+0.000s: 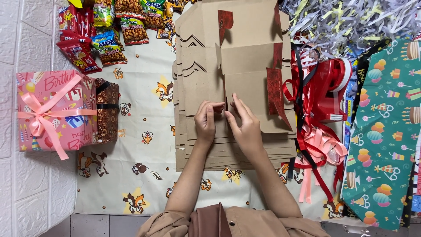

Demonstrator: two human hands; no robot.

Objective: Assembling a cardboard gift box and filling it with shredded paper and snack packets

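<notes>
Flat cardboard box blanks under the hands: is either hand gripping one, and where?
Both the left hand and right hand pinch the top cardboard blank at a slit near its lower middle, atop the stack.

A pale cloth point(144, 162) printed with cartoon animals covers the floor, grey tiles point(101, 224) showing at its near edge. Right under the fingers point(210, 109) sits a stack of flat brown cardboard box blanks point(245, 66). Left of the fingers, well apart, a pink wrapped gift with a pink bow point(55, 109), a dark patterned box point(107, 109) touching it. Beyond and left, snack packets point(109, 26). Right of the fingers, red and pink ribbons point(315, 145), a red tape dispenser point(331, 90), then green party wrapping paper point(386, 131). Far right, shredded paper point(351, 19).
</notes>
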